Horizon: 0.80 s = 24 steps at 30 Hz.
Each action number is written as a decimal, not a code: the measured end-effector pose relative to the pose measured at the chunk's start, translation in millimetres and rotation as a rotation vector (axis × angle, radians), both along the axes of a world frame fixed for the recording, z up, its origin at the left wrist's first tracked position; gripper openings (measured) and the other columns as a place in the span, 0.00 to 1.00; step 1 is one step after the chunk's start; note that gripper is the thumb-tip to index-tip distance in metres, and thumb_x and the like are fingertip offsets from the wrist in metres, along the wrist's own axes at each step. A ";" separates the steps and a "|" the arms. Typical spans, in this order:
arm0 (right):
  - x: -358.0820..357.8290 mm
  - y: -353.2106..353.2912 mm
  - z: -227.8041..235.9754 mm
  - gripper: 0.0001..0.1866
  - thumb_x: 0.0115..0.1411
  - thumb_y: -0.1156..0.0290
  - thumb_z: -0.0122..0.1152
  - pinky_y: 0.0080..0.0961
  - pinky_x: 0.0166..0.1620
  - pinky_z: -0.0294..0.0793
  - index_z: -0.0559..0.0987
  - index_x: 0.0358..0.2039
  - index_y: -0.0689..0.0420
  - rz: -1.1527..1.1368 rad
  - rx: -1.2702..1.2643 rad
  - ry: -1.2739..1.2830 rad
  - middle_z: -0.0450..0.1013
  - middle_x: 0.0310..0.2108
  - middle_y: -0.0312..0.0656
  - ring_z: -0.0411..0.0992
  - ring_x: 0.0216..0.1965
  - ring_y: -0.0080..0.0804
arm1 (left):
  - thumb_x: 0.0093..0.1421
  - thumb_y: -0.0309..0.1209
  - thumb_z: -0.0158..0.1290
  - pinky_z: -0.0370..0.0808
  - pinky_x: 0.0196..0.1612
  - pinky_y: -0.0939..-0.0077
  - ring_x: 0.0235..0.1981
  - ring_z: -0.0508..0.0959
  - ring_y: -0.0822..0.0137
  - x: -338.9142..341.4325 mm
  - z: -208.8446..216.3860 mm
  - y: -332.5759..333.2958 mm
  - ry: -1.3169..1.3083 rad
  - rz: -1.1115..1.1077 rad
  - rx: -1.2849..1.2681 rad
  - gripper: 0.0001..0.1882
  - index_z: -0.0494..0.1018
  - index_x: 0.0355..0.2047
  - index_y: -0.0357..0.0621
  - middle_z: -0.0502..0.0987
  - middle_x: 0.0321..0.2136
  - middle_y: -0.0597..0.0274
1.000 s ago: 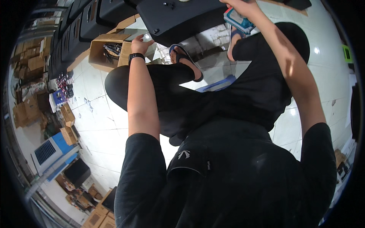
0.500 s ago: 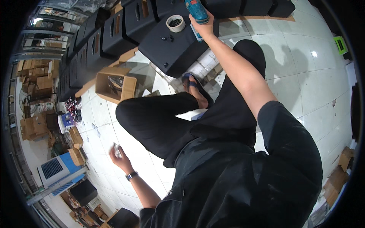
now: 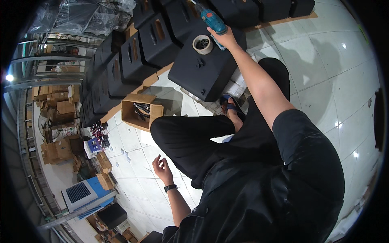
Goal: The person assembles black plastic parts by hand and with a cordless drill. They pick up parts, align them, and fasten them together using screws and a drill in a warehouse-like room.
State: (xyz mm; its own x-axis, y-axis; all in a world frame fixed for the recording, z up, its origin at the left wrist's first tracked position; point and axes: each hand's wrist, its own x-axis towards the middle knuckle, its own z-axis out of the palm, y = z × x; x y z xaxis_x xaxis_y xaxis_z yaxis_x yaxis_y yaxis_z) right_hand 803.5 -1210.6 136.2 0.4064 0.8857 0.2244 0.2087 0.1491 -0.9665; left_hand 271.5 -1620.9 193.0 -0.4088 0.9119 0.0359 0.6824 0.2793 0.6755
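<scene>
My right hand [image 3: 225, 38] is closed around the handle of a teal cordless drill [image 3: 213, 21], its bit pointing away to the upper left. Beneath it stands a black cabinet-like box [image 3: 210, 75]. On that box sit a pale round bowl [image 3: 207, 49] of small black screws and several loose dark pieces of hardware [image 3: 199, 63]. Over the floor beside my bent knee, my left hand [image 3: 163, 171] is held out with its fingers loosely curled and apart. Nothing shows in it. A dark watch [image 3: 170, 187] is on that wrist.
Rows of similar black boxes [image 3: 139, 60], some with slots, stand beyond on cardboard. An open carton [image 3: 156, 113] holds black handle-like parts. Farther left are stacked cartons [image 3: 56, 152], a blue-and-white air cooler [image 3: 79, 192] and metal rails. White tiles [image 3: 320, 77] lie to the right.
The view has shifted, so the scene sits farther right and lower. My left hand has come nearer my knee, and a pale blurred thing at its fingers no longer shows. The drill stays in my right hand.
</scene>
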 end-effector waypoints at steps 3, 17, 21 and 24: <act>9.0 2.0 -8.9 0.32 0.59 0.51 0.75 0.42 0.62 0.75 0.79 0.59 0.55 0.023 -0.116 -0.130 0.78 0.54 0.52 0.75 0.59 0.51 | 0.70 0.30 0.60 0.78 0.48 0.73 0.52 0.79 0.64 27.8 2.5 38.0 -0.045 -0.054 0.128 0.18 0.77 0.58 0.41 0.76 0.56 0.58; 26.6 -219.8 78.4 0.27 0.60 0.60 0.70 0.50 0.70 0.61 0.80 0.60 0.49 0.355 -0.199 -0.954 0.74 0.60 0.48 0.66 0.67 0.51 | 0.67 0.35 0.60 0.65 0.68 0.52 0.65 0.70 0.47 87.2 -28.2 68.9 0.186 -0.059 0.459 0.18 0.80 0.56 0.46 0.73 0.65 0.50; 22.1 -299.1 70.2 0.11 0.62 0.64 0.68 0.49 0.76 0.51 0.88 0.44 0.48 0.125 -0.046 -1.034 0.76 0.61 0.36 0.62 0.73 0.42 | 0.66 0.37 0.60 0.66 0.67 0.51 0.64 0.70 0.47 94.0 -26.4 73.3 0.309 -0.029 0.403 0.18 0.81 0.55 0.49 0.74 0.64 0.53; 18.6 -302.3 69.2 0.09 0.61 0.65 0.69 0.48 0.76 0.49 0.88 0.42 0.47 0.053 -0.059 -0.984 0.76 0.62 0.33 0.61 0.73 0.39 | 0.65 0.37 0.61 0.67 0.66 0.50 0.63 0.71 0.47 99.6 -24.8 78.8 0.313 -0.025 0.417 0.18 0.80 0.55 0.50 0.74 0.64 0.54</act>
